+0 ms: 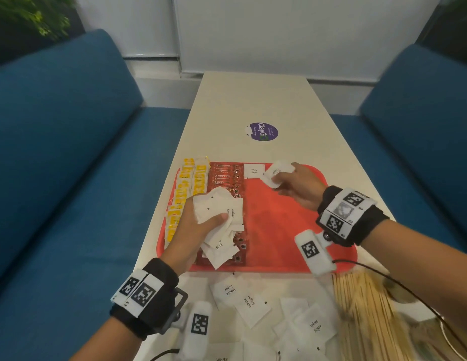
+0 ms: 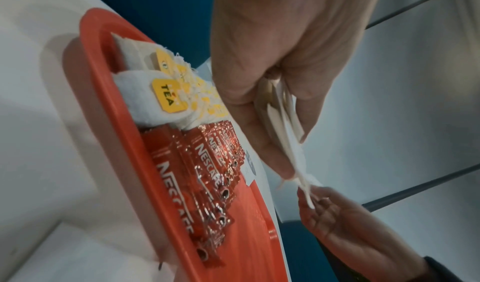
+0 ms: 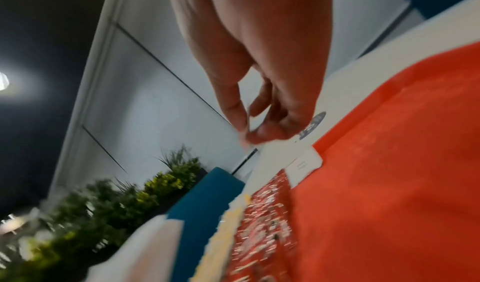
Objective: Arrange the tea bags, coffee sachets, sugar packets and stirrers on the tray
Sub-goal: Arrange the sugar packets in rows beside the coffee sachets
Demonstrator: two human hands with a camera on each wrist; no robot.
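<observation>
At upper centre of the head view, the right hand [image 1: 299, 186] pinches one white sugar packet [image 1: 278, 173] between thumb and fingertips, just above the far edge of the red tray [image 1: 292, 230]. One placed packet [image 1: 254, 170] lies flat immediately left of it, touching the row of coffee sachets [image 1: 227, 178]. Tea bags [image 1: 186, 194] fill the tray's left edge.

At centre left, the left hand [image 1: 198, 225] closes its grip round a loose fan of sugar packets [image 1: 222, 220], held over the sachets. Several packets hang below the thumb with little support.

Risks, as judged:
- The fan may shed packets onto the sachets; cause: uneven stack and a partial grip.
- The pinched packet may land skewed or overlap its neighbour; cause: release from above the tray floor.
- A sleeve or wrist device may drag the spare packets [image 1: 250, 306] or the stirrers [image 1: 362, 308] lying on the surface at lower frame.
</observation>
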